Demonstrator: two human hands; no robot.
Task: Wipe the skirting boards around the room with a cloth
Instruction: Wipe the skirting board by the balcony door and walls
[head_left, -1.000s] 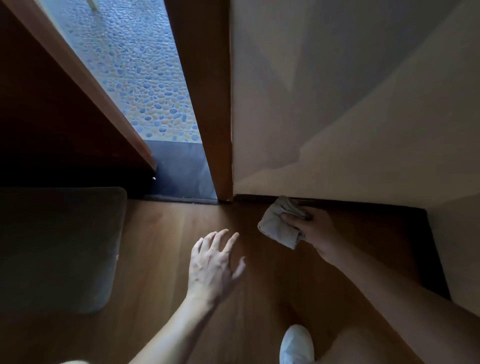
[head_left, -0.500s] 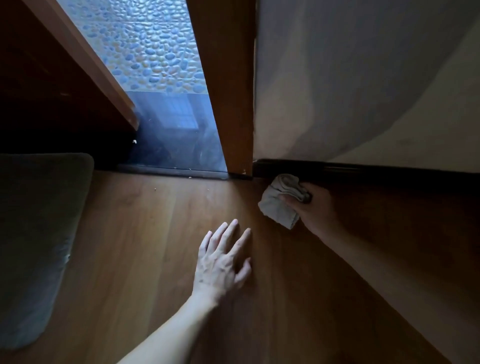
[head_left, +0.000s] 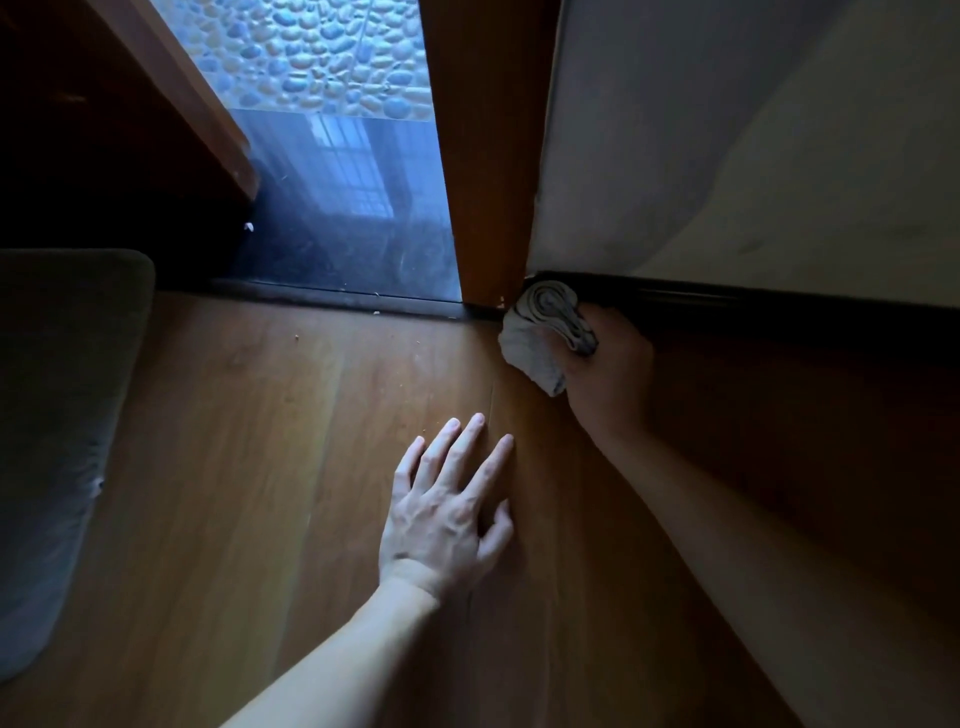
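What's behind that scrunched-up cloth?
The dark skirting board at the bottom of the wall. The right hand holds the cloth against its end, beside the wooden door frame. The bit right behind the cloth is covered, so you can't see it.

The wooden floor runs in long brown planks up to a dark threshold strip, with a few pale crumbs just before it. A grey mat lies flat at the left. The left grip rests palm-down on the planks, fingers spread. Whether the cloth touches the planks cannot be told.
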